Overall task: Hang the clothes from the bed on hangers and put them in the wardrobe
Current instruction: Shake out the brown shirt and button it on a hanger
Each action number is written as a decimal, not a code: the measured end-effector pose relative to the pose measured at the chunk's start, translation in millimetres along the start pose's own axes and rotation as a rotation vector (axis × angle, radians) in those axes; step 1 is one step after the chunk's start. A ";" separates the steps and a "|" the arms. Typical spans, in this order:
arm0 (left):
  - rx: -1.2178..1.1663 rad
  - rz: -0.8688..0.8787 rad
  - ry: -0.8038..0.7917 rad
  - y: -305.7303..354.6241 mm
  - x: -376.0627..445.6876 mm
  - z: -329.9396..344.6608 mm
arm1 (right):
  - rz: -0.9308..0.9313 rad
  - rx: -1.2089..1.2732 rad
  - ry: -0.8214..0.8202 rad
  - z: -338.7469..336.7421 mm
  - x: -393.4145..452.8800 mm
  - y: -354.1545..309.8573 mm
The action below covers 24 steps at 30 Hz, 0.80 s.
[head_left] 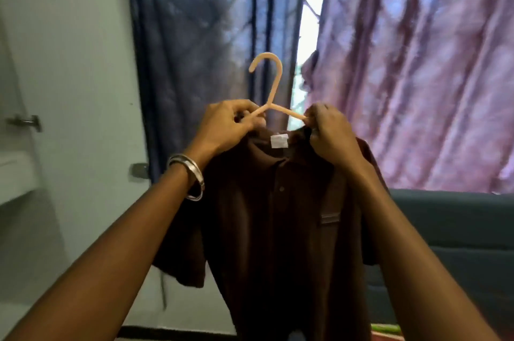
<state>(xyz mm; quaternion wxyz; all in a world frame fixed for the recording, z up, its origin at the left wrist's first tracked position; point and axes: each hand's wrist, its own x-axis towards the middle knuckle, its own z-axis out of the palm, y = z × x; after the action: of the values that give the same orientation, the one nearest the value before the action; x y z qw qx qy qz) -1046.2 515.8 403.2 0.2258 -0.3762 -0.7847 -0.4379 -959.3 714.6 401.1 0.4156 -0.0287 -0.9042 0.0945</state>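
Note:
A dark brown polo shirt (pixel 281 229) hangs in front of me, collar up, with a white label at the neck. A pale peach plastic hanger (pixel 271 82) rises out of the collar, its hook upright. My left hand (pixel 225 126) grips the hanger's left arm together with the shirt's shoulder. My right hand (pixel 328 132) pinches the collar over the hanger's right arm. Both hanger arms run down into the shirt and their ends are hidden. A metal bangle sits on my left wrist.
A white door with a metal handle (pixel 23 121) stands at the left. Blue curtain (pixel 211 35) and pink curtain (pixel 417 62) hang behind, with a bright gap between them. A dark teal headboard or sofa edge (pixel 450 229) lies low on the right.

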 end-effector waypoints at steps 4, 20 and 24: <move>0.147 -0.125 -0.108 -88.0 -3.0 -118.3 | -0.022 0.070 0.015 59.0 58.2 -84.3; 0.714 -0.497 0.468 -271.7 -55.5 -398.2 | -0.210 0.560 -0.230 255.9 171.8 -391.4; 0.851 -0.441 0.562 -279.5 -38.4 -433.3 | -0.271 0.675 -0.136 279.7 204.0 -449.8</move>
<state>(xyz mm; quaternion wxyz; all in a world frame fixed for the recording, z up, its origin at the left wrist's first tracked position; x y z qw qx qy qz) -1232.0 36.1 455.2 0.4616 0.0526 -0.8620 -0.2025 -1292.3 259.1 462.9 0.3493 0.2365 -0.8432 0.3333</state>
